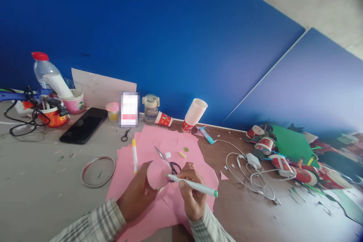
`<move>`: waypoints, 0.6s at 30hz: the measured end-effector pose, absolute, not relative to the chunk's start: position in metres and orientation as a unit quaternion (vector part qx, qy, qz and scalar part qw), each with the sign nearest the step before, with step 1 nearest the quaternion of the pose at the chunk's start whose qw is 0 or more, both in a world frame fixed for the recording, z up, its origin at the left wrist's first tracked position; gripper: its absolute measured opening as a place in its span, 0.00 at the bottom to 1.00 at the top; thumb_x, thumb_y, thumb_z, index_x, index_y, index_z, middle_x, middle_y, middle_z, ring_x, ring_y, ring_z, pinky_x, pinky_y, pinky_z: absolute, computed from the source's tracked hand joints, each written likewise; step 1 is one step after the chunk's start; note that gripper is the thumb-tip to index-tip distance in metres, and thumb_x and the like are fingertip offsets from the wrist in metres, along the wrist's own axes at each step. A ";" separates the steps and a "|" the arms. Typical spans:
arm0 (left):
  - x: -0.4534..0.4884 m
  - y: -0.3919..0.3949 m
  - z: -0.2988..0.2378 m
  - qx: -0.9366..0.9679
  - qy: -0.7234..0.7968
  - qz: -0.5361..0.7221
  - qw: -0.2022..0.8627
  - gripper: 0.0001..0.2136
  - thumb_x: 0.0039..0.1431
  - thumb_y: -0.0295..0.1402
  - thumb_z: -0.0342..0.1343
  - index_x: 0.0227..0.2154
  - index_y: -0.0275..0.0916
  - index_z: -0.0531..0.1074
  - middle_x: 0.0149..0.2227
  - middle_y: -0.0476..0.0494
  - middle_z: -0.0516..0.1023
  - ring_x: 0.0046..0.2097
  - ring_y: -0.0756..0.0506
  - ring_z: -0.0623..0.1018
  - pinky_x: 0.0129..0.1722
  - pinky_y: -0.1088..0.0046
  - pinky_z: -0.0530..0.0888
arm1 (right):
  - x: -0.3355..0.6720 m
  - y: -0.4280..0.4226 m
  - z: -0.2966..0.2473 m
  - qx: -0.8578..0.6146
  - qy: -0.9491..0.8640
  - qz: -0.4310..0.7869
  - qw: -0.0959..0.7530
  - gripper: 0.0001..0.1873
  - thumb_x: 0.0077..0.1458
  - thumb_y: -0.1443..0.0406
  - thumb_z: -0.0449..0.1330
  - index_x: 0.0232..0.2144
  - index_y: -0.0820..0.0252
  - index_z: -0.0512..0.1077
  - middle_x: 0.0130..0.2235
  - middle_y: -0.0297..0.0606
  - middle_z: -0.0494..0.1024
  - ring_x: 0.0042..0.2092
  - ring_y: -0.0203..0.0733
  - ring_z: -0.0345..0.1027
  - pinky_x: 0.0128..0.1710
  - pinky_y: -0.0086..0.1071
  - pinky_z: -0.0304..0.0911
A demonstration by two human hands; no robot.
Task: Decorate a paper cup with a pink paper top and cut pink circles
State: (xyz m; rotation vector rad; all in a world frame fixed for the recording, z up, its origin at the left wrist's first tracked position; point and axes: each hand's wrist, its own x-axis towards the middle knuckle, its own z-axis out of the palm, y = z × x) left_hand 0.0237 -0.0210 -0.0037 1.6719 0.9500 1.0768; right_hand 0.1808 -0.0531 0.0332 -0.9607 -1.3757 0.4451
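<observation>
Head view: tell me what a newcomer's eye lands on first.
First, the two hands at bottom centre: the left hand holds a pink-covered cup, and the right hand puts a white marker to it, over pink paper sheets. Behind stands a vivid blue wall; at right lie tangled white cables.

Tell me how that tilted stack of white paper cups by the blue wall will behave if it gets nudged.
The stack of paper cups already leans to the left on its narrow red base, so it would probably tip. Being thin paper, it is likely light and easily crushed. Once down, its tapered shape would probably roll in a curve toward the pink paper.
</observation>
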 end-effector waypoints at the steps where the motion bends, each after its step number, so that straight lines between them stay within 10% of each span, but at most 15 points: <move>1: 0.024 -0.021 -0.004 0.677 0.384 0.436 0.452 0.23 0.43 0.27 0.60 0.44 0.48 0.65 0.43 0.47 0.74 0.44 0.39 0.73 0.42 0.63 0.74 | 0.181 -0.053 0.033 -0.422 -0.604 0.196 0.647 0.07 0.44 0.70 0.54 0.22 0.57 0.71 0.19 0.29 0.67 0.24 0.41 0.58 0.30 0.38 0.57; 18: 0.025 -0.021 -0.003 0.668 0.380 0.441 0.463 0.21 0.44 0.30 0.61 0.43 0.48 0.65 0.44 0.46 0.74 0.44 0.39 0.73 0.42 0.63 0.74 | 0.176 -0.053 0.036 -0.411 -0.652 0.161 0.616 0.07 0.45 0.71 0.54 0.25 0.57 0.72 0.21 0.31 0.71 0.24 0.41 0.61 0.31 0.39 0.59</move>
